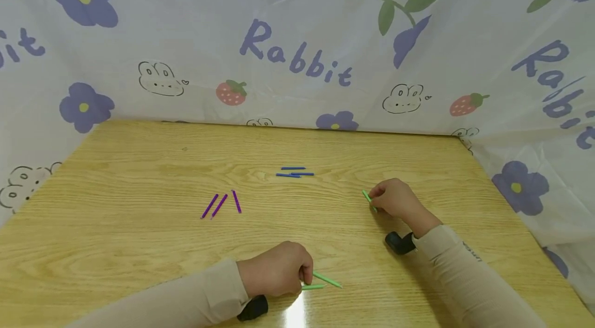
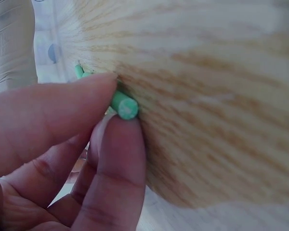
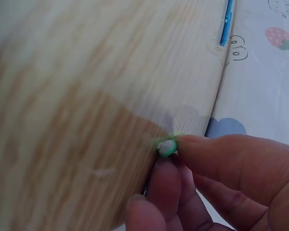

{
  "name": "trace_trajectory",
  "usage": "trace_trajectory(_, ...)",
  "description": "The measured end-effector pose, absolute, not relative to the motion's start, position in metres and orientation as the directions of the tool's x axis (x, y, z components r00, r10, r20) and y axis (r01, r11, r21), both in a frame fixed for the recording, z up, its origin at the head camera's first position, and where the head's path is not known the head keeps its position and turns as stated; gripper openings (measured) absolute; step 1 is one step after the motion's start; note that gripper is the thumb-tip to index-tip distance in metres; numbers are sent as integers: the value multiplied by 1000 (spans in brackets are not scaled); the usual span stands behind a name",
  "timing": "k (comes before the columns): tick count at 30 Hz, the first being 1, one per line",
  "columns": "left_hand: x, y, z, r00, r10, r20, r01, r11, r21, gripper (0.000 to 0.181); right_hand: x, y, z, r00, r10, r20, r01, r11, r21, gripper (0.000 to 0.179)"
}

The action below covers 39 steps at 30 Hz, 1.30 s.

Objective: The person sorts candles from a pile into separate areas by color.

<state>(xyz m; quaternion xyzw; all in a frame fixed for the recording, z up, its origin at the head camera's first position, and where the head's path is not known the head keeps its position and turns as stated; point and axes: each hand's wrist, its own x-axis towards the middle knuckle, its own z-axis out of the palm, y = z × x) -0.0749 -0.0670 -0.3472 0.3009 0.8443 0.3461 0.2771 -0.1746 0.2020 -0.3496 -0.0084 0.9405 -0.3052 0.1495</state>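
My left hand is low over the wooden table, near its front. Thumb and forefinger pinch a thin green stick, whose round end shows in the left wrist view. Two green sticks appear by these fingers in the head view, one of them angled; which one is pinched there is hard to tell. Farther off to the right, my right hand pinches another green stick at the tabletop. Its pale end peeks out between thumb and fingers in the right wrist view.
Three purple sticks lie left of centre on the table. Three blue sticks lie close together farther back. A printed cloth hangs behind the table and along its sides. Each wrist carries a black device.
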Motion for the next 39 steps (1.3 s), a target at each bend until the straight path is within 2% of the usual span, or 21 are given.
trace_trajectory(10, -74, -68, -348, -671, 701, -241, 349, 585, 732, 28, -177, 200, -350, -955, -107, -278, 68, 830, -553, 19)
trace_trajectory(22, -73, -68, -349, -674, 693, -255, 329, 591, 737, 27, -176, 199, -347, -955, -140, -261, 32, 828, -559, 20)
trace_trajectory(29, -74, -68, -349, -672, 696, -254, 330, 588, 738, 27, -174, 202, -345, -958, -119, -260, 60, 805, -590, 27)
trace_trajectory(39, -74, -67, -347, -667, 703, -246, 345, 585, 734, 27, -159, 194, -334, -993, -92, -77, -23, 777, -629, 32)
